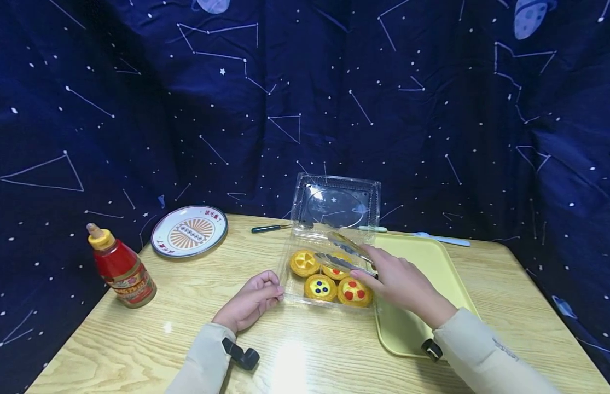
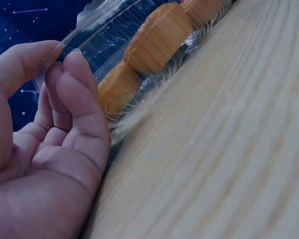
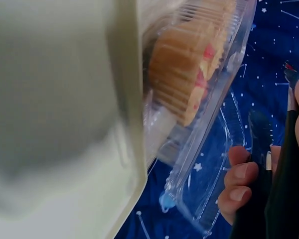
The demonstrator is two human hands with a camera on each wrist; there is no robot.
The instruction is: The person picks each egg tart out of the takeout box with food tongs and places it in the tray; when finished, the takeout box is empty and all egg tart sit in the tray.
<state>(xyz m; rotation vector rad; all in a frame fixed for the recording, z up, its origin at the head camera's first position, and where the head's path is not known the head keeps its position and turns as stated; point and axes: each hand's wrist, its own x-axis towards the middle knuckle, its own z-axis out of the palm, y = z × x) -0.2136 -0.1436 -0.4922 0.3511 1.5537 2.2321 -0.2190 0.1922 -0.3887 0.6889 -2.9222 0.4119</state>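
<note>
A clear plastic clamshell box (image 1: 297, 298) stands with its lid (image 1: 336, 203) raised at the back. Inside it sit several toy egg tarts: a plain crossed one (image 1: 305, 264), one with blue dots (image 1: 320, 288), and red-topped ones (image 1: 354, 292). My left hand (image 1: 253, 302) pinches the box's near left corner; in the left wrist view its thumb and fingertips meet at the rim (image 2: 50, 62). In my right hand (image 1: 405, 280) are metal tongs (image 1: 341, 263) with dark handles (image 3: 284, 199). Their tips are spread apart over the back right red-topped tart (image 1: 336, 273), partly covering it.
A yellow tray (image 1: 452, 279) lies right of the box, under my right forearm. Behind it are a blue fork (image 1: 447, 241) and a pale green handle (image 1: 372, 229). A dark-handled utensil (image 1: 266, 229), a plate (image 1: 191, 232) and a red sauce bottle (image 1: 122, 268) are on the left.
</note>
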